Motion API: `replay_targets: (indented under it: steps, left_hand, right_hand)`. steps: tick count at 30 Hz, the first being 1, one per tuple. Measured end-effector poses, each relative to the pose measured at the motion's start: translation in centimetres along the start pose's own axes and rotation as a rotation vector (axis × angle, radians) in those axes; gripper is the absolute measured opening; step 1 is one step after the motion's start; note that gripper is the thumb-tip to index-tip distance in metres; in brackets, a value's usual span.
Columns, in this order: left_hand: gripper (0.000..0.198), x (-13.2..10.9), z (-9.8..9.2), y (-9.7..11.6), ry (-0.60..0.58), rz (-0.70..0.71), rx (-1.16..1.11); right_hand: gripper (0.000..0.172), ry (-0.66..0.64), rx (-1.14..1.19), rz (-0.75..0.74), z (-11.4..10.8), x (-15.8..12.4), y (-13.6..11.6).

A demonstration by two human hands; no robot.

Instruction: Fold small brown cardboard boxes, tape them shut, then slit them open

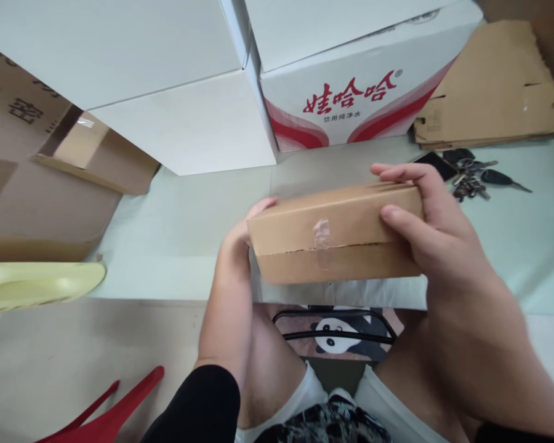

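Brown box (284, 237): held between the two hands over the pale green table (175, 234), on the near side of the red-lettered carton (373, 107), well apart from it.
Right hand (436, 215): gripping the box's right end; the thumb presses on the face with the tape, the fingers reach over the top to the far edge, so the cardboard sits between thumb and fingers.
Left hand (240, 234): closed round the box's left end, one digit showing at the far corner; the rest seem to be tucked behind or beneath, though the cardboard hides them.
Clear tape (322, 240): a crumpled strip across the dark seam, between the hands, facing away from the red-lettered carton.
Keys (468, 178): on the table, to the right of the red-lettered carton and nearer the person, beyond the right hand.
Flattened cardboard (484, 98): just beside the red-lettered carton, on its right.
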State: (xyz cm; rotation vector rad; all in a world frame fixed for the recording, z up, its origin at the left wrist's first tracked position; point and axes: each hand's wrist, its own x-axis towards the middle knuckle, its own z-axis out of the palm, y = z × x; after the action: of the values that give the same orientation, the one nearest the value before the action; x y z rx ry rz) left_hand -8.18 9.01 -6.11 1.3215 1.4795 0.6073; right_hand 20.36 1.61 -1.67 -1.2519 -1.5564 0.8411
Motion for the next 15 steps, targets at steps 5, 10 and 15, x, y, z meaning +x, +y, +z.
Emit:
replay_targets:
  steps: [5, 10, 15]
  left_hand:
    - [0.031, 0.2, 0.3, -0.4, -0.196, -0.106, 0.019]
    - [0.036, 0.3, -1.1, 0.7, 0.092, -0.017, 0.145]
    - [0.057, -2.7, -4.6, 6.0, 0.463, 0.520, 0.170]
  right_hand:
    - [0.026, -0.039, 0.031, 0.176, -1.0, 0.6, 1.9]
    - [0.027, -0.080, -0.037, 0.259, -0.8, 1.7, 3.6]
    - [0.027, -0.101, -0.045, 0.294, -0.4, 1.8, 3.0]
